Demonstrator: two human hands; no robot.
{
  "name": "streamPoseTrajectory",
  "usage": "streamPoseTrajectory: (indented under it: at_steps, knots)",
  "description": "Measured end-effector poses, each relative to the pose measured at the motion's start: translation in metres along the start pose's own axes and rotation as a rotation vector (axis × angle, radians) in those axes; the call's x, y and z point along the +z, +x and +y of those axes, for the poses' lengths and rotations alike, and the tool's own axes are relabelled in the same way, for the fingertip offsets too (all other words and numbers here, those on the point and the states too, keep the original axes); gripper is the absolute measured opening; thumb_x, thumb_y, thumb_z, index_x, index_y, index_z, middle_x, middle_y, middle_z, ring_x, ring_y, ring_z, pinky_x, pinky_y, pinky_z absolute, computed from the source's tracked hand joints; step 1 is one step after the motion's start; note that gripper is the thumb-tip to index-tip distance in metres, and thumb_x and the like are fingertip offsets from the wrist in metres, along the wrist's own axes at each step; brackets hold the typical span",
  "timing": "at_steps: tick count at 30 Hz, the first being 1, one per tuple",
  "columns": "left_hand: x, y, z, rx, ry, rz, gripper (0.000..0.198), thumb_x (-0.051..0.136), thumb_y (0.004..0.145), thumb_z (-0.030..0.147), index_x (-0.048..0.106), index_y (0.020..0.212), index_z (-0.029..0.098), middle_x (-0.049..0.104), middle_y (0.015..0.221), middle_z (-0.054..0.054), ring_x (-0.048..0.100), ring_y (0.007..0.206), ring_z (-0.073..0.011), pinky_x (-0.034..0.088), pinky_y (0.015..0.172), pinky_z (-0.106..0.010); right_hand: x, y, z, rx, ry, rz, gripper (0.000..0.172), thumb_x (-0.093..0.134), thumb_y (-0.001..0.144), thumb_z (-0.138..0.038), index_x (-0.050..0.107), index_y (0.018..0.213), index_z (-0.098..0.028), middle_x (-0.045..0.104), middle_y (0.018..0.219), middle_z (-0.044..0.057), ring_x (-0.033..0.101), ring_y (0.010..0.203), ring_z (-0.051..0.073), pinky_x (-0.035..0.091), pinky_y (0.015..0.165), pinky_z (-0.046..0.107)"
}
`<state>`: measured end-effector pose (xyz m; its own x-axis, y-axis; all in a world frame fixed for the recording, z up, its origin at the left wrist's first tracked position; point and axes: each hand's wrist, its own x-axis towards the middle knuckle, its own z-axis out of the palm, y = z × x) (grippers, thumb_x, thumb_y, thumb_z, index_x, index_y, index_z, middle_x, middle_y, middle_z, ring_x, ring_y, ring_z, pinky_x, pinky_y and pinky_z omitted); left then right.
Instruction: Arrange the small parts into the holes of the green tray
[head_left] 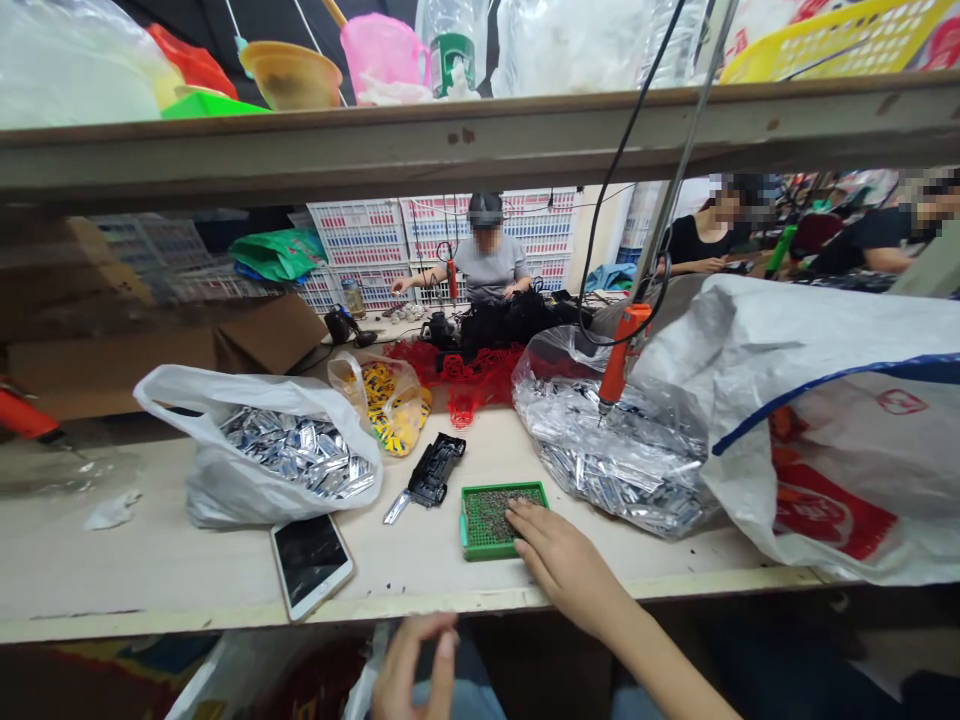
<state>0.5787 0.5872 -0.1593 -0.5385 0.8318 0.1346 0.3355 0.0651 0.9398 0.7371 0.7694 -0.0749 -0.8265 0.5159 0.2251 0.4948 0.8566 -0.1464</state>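
Observation:
My right hand (pixel 564 562) lies flat on the workbench with its fingertips on the right edge of a green screw tray (pixel 484 530) full of small dark screws; its fingers are stretched out and hold nothing. My left hand (pixel 414 668) hangs below the bench's front edge, fingers loosely curled and apart, with nothing visible in it. A black toy-car chassis (pixel 435 468) with a silver part lies just left of the tray. An orange electric screwdriver (pixel 619 362) hangs on a cable above the right-hand bag.
A white bag of silver parts (pixel 292 455), a bag of yellow parts (pixel 390 405), a clear bag of silver parts (pixel 622 450) and a big white sack (pixel 825 420) crowd the bench. A phone (pixel 311 562) lies near the front edge. Red parts (pixel 476 378) and other workers sit beyond.

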Motion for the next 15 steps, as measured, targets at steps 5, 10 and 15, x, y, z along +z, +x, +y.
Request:
streamPoseTrajectory:
  at_steps: [5,10,15]
  knots:
    - [-0.001,0.067,0.020,0.302,0.460,-0.015,0.097,0.074,0.078,0.048,0.033,0.157,0.011,0.045,0.160,-0.025,0.048,0.146,-0.0418,0.046,0.114,-0.061,0.008,0.006,-0.013,0.067,-0.025,-0.001,0.055,0.040,0.106,-0.038,0.057,0.145,-0.003,0.052,0.153,0.022,0.053,0.143,0.038,0.048,0.116,0.058]
    - [0.018,0.092,0.027,0.223,0.560,-0.165,0.095,0.058,0.076,0.017,0.020,0.162,0.014,0.042,0.163,-0.021,0.046,0.149,-0.0307,0.033,0.124,-0.057,0.013,0.019,-0.043,0.010,0.055,-0.059,0.055,0.045,0.105,-0.041,0.055,0.148,-0.008,0.051,0.156,0.017,0.049,0.146,0.034,0.046,0.120,0.052]
    - [0.014,0.090,0.028,0.203,0.564,-0.150,0.080,0.058,0.089,0.030,0.025,0.160,0.015,0.045,0.161,-0.020,0.047,0.148,-0.0293,0.035,0.123,-0.056,-0.009,0.016,-0.022,-0.104,0.211,-0.052,0.045,0.044,0.105,-0.029,0.058,0.146,-0.017,0.056,0.154,0.013,0.053,0.144,0.025,0.046,0.120,0.046]
